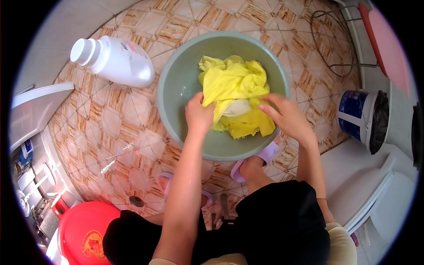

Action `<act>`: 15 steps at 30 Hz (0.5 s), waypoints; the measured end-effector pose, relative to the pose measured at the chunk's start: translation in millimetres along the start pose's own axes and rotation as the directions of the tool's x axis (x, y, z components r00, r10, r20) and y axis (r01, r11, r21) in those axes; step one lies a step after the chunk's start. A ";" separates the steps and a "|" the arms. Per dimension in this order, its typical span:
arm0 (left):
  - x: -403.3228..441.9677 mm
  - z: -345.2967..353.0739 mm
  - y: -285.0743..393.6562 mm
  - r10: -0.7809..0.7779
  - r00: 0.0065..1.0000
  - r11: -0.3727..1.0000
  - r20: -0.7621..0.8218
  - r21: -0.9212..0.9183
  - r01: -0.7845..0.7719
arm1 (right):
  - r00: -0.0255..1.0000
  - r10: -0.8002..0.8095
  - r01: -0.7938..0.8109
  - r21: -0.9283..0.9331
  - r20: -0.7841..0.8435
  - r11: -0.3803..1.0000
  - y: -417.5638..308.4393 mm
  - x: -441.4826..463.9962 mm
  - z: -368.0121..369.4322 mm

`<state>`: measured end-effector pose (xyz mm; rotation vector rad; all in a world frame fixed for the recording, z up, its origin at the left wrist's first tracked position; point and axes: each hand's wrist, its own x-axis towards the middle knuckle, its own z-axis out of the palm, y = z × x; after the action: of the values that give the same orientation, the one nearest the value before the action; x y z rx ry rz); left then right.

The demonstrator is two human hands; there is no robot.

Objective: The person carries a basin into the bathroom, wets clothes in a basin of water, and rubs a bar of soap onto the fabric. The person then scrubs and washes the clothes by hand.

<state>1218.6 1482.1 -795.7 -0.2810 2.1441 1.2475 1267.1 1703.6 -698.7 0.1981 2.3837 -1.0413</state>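
Tiles, marbled in brown and cream, spread beneath the grey-green basin under both hands. Beyond and left of the left hand is a white capped bottle; right of the right hand sits a blue-and-white bucket. The left fingertips are partly hidden at the cloth (whether they pinch it, I cannot tell). A pale patch between the hands is hard to identify. Yellow cloth lies bunched between and beyond both hands, inside the basin; the right hand's fingers are loosely spread at its right edge, thumb apart, clasping nothing visible.
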 end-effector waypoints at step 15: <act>-106.0 83.0 -0.8 0.455 0.880 0.810 0.139 0.345 -0.474 | 0.950 -0.082 0.232 0.506 -0.302 0.830 21.0 60.0 30.8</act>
<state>1335.8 1538.0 -759.8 0.4646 2.4312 1.0417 1235.6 1691.6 -760.7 0.3644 2.3027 -1.8646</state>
